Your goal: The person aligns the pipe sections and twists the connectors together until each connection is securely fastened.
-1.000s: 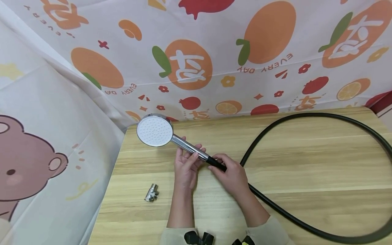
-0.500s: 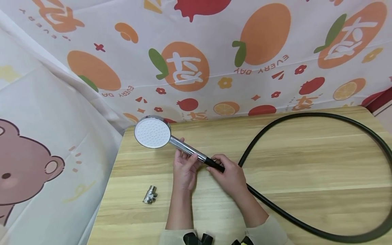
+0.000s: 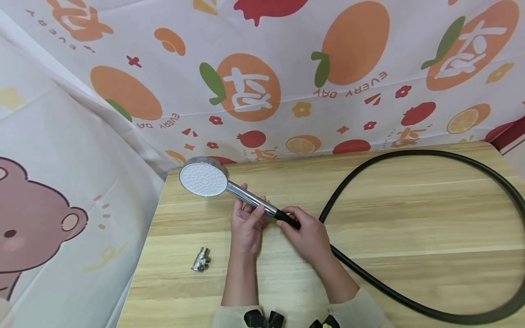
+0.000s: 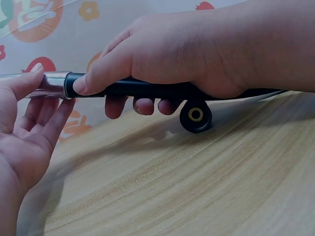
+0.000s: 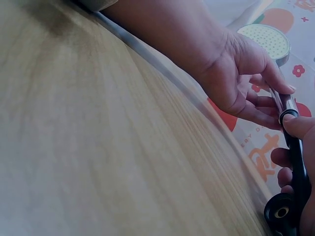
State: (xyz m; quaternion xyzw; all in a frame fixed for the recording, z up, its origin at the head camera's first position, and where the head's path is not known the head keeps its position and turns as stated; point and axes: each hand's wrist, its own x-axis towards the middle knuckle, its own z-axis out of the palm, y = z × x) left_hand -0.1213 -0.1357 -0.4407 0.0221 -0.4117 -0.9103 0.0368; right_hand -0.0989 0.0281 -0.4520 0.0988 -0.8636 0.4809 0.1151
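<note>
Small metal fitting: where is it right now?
In the head view, the small metal fitting lies on the wooden tabletop, left of the left hand and below the shower head in the picture.

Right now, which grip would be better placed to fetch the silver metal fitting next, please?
Probably the left grip: nearer the fitting, though holding the chrome shower handle; the right grip holds the long black hose.

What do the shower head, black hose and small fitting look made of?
Shower head: reflective handle suggests chromed metal or plated plastic; dull white face looks plastic. Black hose: probably rubber or plastic, smooth and evenly bending. Small fitting: likely polished metal, with bright silver glints.
</note>
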